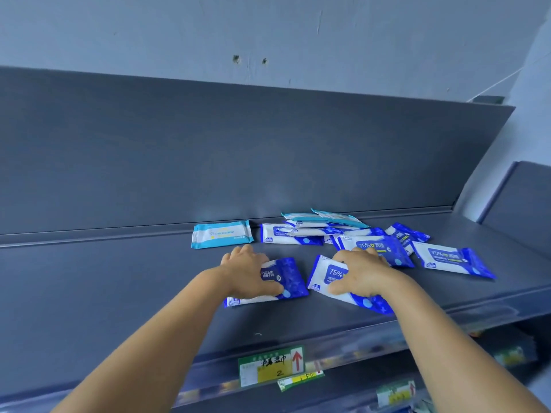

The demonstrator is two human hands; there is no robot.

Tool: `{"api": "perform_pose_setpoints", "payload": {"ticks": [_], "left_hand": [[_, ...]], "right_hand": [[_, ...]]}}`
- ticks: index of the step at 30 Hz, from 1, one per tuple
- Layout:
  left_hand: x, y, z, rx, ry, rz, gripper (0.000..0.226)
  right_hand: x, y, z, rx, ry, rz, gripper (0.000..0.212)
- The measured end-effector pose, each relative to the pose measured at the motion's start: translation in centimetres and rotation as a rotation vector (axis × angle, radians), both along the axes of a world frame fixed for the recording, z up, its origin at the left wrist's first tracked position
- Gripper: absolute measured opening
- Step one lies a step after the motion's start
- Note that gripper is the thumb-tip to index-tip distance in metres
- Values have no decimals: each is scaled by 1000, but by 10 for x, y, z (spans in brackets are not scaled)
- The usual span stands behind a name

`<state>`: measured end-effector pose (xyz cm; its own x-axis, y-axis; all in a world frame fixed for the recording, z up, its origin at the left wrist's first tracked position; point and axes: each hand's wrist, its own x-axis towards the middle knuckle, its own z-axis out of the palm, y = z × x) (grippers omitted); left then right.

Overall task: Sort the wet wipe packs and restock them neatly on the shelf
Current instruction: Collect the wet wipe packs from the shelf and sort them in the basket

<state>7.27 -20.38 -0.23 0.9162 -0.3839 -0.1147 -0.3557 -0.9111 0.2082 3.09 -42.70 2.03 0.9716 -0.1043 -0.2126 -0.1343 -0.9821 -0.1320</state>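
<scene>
Right now both arms reach over the dark grey shelf (pixel 119 278). The left hand (pixel 249 271) lies palm-down, fingers curled over a blue-and-white wet wipe pack (pixel 283 278) lying flat near the shelf's middle. Just beside it, the right hand (pixel 362 274) grips a second, tilted blue pack (pixel 328 271), thumb at its near edge. Behind them a light-teal pack (pixel 222 234) lies alone by the back panel, next to a loose pile of packs (pixel 328 229). One more blue pack (pixel 453 259) lies further right. A green price tag (pixel 269 365) hangs on the front edge.
</scene>
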Motion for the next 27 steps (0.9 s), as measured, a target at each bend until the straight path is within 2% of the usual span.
{"api": "perform_pose_setpoints", "payload": {"ticks": [3, 5, 9, 11, 13, 16, 20, 27], "left_hand": [[0, 3, 1, -104, 19, 13, 56], [5, 4, 3, -119, -31, 7, 52], [22, 13, 5, -20, -247, 99, 32], [33, 19, 6, 11, -305, 169, 26], [44, 25, 8, 56, -312, 199, 22], [59, 32, 7, 87, -206, 202, 17], [62, 35, 6, 59, -66, 193, 12], [29, 34, 10, -18, -145, 165, 14]], "right_hand": [[5, -1, 0, 196, -25, 11, 34], [14, 4, 3, 282, -110, 34, 23], [35, 19, 9, 234, -363, 83, 30], [47, 26, 11, 163, -424, 124, 27], [58, 31, 11, 71, -375, 163, 25], [68, 33, 5, 71, -222, 151, 31], [72, 39, 2, 55, -198, 145, 31], [51, 59, 7, 42, -183, 240, 37]]}}
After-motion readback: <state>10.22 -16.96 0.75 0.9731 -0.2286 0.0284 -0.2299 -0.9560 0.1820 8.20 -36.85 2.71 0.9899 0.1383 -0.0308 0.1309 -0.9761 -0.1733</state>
